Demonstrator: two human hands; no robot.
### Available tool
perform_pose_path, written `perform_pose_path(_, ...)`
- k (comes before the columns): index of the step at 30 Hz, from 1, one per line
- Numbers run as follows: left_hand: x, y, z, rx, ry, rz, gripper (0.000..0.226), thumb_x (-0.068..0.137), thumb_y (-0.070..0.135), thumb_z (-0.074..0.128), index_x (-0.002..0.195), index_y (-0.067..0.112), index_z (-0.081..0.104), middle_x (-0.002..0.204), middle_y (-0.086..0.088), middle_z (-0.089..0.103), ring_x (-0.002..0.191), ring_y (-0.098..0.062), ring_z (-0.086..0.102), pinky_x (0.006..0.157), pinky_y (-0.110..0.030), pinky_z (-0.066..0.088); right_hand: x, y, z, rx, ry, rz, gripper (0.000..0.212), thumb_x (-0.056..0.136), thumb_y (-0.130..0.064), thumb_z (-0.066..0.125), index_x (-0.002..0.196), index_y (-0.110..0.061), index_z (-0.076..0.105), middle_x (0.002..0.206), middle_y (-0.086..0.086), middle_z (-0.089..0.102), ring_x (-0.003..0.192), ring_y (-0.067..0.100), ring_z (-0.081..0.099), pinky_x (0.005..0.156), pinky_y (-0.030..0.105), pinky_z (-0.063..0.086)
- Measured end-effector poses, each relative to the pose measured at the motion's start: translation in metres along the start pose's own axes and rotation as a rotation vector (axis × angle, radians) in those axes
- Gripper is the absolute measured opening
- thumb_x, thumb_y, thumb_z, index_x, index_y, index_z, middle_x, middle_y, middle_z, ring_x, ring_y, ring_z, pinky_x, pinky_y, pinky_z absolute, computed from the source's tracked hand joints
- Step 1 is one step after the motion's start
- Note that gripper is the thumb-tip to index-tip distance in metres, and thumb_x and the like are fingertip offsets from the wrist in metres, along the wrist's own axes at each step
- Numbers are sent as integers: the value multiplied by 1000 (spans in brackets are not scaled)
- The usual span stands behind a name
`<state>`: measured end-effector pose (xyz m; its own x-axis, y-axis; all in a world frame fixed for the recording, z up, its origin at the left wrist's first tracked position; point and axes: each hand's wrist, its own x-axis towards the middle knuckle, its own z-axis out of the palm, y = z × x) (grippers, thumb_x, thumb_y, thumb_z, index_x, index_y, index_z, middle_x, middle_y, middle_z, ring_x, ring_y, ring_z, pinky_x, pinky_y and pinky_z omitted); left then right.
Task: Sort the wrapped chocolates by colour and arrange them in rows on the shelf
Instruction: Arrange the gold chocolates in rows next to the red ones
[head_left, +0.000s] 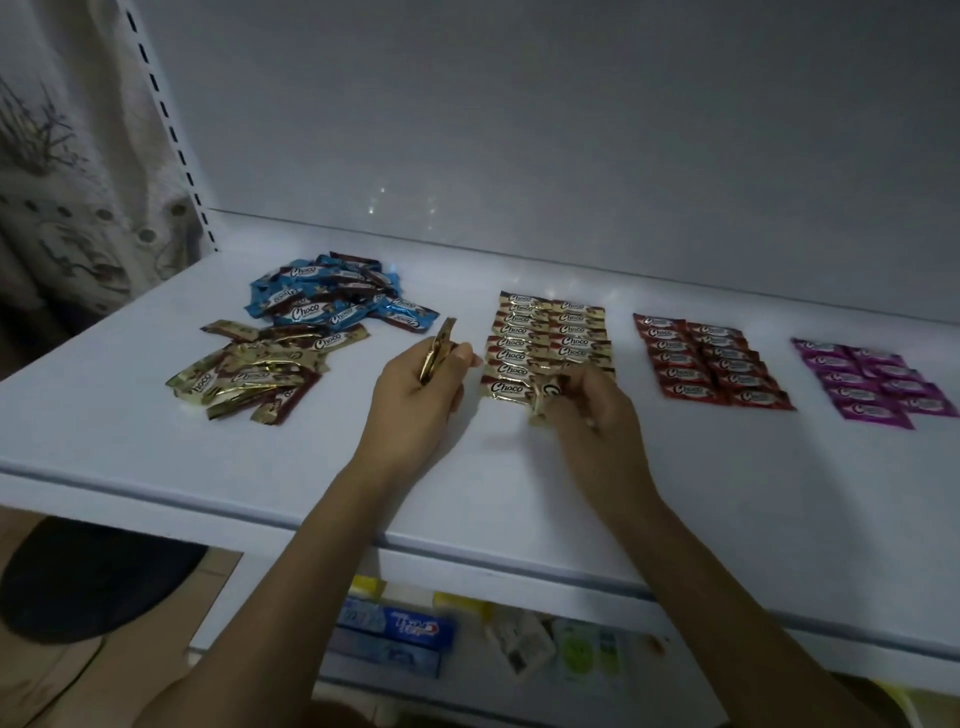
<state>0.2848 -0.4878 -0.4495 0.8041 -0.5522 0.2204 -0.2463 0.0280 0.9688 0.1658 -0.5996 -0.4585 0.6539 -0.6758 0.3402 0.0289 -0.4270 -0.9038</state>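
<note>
White shelf (519, 493) board is stretching across in front of the person, its rounded front lip hanging over toothpaste boxes (395, 631) on the level below. A broad bare strip is lying open between that lip and the sweets. The left hand (415, 395) is gripping a small stack of gold chocolates (438, 353) on edge, fingers curled round them. The right hand (597, 410), near it, is pinching one gold chocolate (545, 397) at the near end of the gold rows (550, 332). To the right, gaps of bare shelf between them, red rows (706, 358) and purple rows (872, 382) are sitting in double columns. Leftward a loose gold pile (254, 374) is lying, a blue pile (332, 299) just behind it. Farther back a grey back panel (571, 130) is rising, with a slotted upright (166, 119) and patterned curtain (62, 156) at the left.
</note>
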Motion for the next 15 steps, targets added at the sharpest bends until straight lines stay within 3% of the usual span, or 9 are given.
perform_pose_path(2,-1,0,2,16,-19,59,26,99,21,49,91,5,68,60,12,63,52,4,52,55,-14,39,0,1,1,-31,-26,-41,9,83,-13,58,90,-20,60,85,-8,64,75,0,57,66,8,40)
perform_pose_path(4,-2,0,2,21,-86,84,22,99,23,51,97,11,70,66,17,67,55,6,55,55,-9,39,-1,0,0,-82,-68,-101,15,88,-9,60,97,-21,61,87,-11,64,78,-3,57,68,5,39)
perform_pose_path(7,-1,-5,0,98,-204,105,27,90,39,62,93,15,72,79,2,72,70,-8,61,65,-24,45,-3,0,1,-113,-101,-107,26,88,-8,64,107,-26,61,90,-17,63,83,-5,58,71,4,40)
perform_pose_path(11,1,-9,0,202,-192,109,26,84,34,67,77,8,67,70,-6,65,61,-10,51,57,-26,38,-3,-2,0,-77,-10,-43,30,81,-13,73,91,-34,55,87,-19,64,82,-7,59,69,5,42)
perform_pose_path(15,1,-10,0,248,-160,86,22,85,18,69,70,3,63,61,-7,60,52,-7,44,52,-25,34,-7,0,1,-258,-1,-155,28,76,-13,77,95,-28,62,90,-18,66,85,-3,62,75,15,50)
